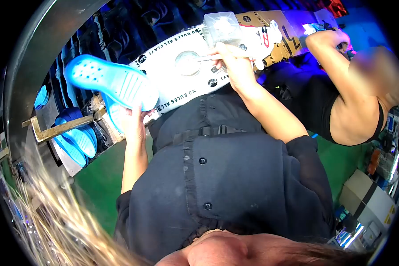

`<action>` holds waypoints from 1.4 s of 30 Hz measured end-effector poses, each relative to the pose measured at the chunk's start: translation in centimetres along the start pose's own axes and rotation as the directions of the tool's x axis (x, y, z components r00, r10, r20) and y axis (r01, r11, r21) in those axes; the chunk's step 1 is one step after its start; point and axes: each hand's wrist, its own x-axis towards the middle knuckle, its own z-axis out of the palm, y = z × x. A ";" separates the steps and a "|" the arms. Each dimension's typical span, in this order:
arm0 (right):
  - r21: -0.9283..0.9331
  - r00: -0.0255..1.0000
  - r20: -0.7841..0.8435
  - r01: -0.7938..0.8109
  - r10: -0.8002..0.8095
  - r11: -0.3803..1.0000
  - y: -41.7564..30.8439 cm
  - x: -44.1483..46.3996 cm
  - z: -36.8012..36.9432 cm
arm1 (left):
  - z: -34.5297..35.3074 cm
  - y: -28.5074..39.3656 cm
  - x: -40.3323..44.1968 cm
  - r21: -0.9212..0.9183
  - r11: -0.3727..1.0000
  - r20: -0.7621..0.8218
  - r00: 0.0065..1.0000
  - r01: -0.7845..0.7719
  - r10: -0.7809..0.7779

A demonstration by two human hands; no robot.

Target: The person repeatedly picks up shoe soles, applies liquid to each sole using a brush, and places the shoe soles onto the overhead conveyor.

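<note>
My left hand [135,122] is closed on the heel end of a light blue shoe sole [115,84], which is held tilted above the board. Small holes dot its wide end, and ridges cross the heel. Another light blue sole [112,113] lies partly hidden below it, beside my left hand. My right hand [233,62] grips a slim, pale-handled brush [248,55]. The brush's working end reaches over a small round clear dish [187,63]; whether it touches the contents, I cannot tell. The dish rests on a white printed board [164,91].
A clear square plastic tub [221,27] stands behind the dish. White-and-red bottles [266,37] lie near brown cardboard [283,35]. More blue soles [77,137] sit left by a wooden strip [66,128]. Dark shoe parts hang behind. A co-worker [354,97] works close at my right.
</note>
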 end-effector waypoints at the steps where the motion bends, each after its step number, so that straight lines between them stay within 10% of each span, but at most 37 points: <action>1: 0.042 1.000 0.006 0.024 -0.024 0.999 -0.4 -0.3 0.1 | 1.0 0.4 -0.3 0.117 0.988 0.002 0.995 -0.096 0.097; 6: -0.093 0.981 0.143 0.148 -0.134 0.985 -3.0 -2.2 1.7 | 3.9 1.9 -0.7 0.306 0.922 0.051 0.971 -0.237 0.233; 8: -0.328 0.801 0.373 0.587 -0.469 0.740 -3.4 -2.5 2.3 | 5.1 2.2 -1.0 0.316 0.907 0.051 0.960 -0.279 0.277; 12: -0.357 0.607 0.443 0.794 -0.659 0.492 -2.6 -2.6 3.1 | 5.6 1.5 -1.0 0.328 0.847 0.124 0.908 -0.418 0.401; 42: -0.334 0.633 0.434 0.774 -0.641 0.538 -2.3 -2.2 3.8 | 5.4 0.2 -0.6 0.418 0.616 0.212 0.731 -0.668 0.649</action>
